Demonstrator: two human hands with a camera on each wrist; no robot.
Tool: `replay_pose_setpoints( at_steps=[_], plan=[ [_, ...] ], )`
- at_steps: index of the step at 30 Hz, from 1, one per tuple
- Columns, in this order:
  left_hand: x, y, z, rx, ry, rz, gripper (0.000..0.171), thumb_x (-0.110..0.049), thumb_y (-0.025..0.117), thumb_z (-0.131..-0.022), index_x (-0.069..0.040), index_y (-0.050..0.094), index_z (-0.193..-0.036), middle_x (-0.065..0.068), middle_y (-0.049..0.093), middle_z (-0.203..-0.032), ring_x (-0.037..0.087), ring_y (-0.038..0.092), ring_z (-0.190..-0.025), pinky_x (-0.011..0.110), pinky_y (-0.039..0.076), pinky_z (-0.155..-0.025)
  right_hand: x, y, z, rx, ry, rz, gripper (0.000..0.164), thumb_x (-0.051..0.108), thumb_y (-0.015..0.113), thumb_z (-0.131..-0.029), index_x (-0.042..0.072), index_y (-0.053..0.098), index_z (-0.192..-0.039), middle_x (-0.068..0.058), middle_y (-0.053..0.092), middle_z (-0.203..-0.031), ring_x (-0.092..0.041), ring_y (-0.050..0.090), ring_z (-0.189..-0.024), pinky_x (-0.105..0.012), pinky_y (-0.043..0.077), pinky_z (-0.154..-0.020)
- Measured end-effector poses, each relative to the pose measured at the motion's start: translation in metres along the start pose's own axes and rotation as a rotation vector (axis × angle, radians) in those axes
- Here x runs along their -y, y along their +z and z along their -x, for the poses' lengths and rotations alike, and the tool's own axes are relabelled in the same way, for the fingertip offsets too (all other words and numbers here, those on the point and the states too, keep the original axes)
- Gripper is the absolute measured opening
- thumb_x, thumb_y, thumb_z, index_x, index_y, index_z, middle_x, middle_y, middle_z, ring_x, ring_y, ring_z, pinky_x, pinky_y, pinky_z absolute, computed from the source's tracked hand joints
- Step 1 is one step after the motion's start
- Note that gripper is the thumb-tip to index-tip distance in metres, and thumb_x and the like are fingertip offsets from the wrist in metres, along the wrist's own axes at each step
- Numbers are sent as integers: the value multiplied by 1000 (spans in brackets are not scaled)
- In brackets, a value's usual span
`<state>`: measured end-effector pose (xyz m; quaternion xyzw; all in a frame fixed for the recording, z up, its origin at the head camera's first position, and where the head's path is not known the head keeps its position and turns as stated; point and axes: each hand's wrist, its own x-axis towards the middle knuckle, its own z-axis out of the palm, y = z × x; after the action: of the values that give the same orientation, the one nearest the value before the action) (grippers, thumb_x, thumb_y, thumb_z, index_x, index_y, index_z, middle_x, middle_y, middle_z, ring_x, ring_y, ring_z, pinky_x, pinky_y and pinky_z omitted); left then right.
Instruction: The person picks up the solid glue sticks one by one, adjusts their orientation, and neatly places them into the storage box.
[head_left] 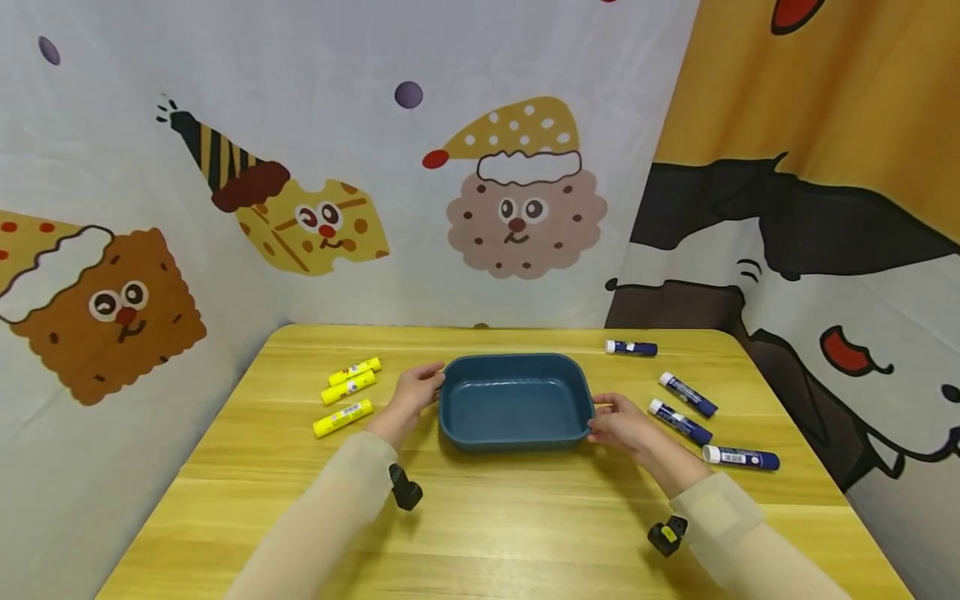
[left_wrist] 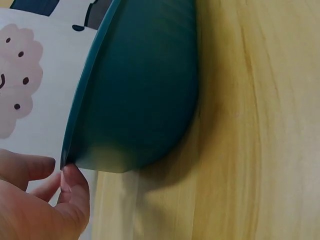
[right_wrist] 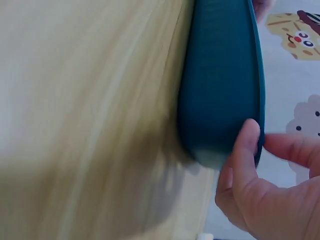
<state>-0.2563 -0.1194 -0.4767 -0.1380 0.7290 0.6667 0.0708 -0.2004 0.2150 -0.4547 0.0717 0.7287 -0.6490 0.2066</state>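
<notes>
A dark teal, rounded rectangular dish [head_left: 516, 412], with nothing inside, is upright at the middle of the wooden table [head_left: 480, 533]. At its left end, my left hand [head_left: 412, 396] has thumb and fingertips right at the rim, one on either side of it in the left wrist view. The opposite end is pinched by my right hand [head_left: 624, 427]; in the right wrist view the thumb presses the outer wall [right_wrist: 220, 90] and a finger lies over the rim. The dish's underside is hidden in the head view.
Three yellow glue sticks [head_left: 342, 418] lie to the left of my left hand. Several dark blue glue sticks with white caps [head_left: 741, 457] are spread on the right, one near the back edge. A cartoon-printed curtain [head_left: 420, 292] hangs behind the table.
</notes>
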Motion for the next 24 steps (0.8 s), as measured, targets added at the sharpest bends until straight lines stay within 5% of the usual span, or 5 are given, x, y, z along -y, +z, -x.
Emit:
replay_pose_setpoints(
  at_steps=[10, 17, 24],
  plan=[
    [13, 4, 25, 24, 25, -55, 40, -5, 48, -96, 2, 48, -135, 21, 53, -119, 25, 57, -96, 29, 53, -74, 6, -14, -15, -64, -72, 152, 52, 2, 45, -96, -11, 26, -142, -21, 46, -117, -17, 57, -91, -43, 51, -87],
    [12, 6, 34, 33, 50, -68, 38, -4, 51, -95, 2, 51, -132, 11, 52, -104, 14, 51, -76, 25, 47, -66, 4, -17, -25, -93, -91, 149, 47, -1, 45, -95, -8, 35, -140, -18, 50, -110, -16, 58, -86, -29, 53, -72],
    [12, 3, 30, 4, 31, -55, 37, -4, 54, -94, -1, 55, -130, 9, 52, -101, 13, 51, -71, 25, 46, -64, 2, -12, -27, -115, -100, 182, 45, 0, 48, -95, -5, 40, -139, -17, 49, -109, -12, 55, -80, -30, 53, -71]
  ],
)
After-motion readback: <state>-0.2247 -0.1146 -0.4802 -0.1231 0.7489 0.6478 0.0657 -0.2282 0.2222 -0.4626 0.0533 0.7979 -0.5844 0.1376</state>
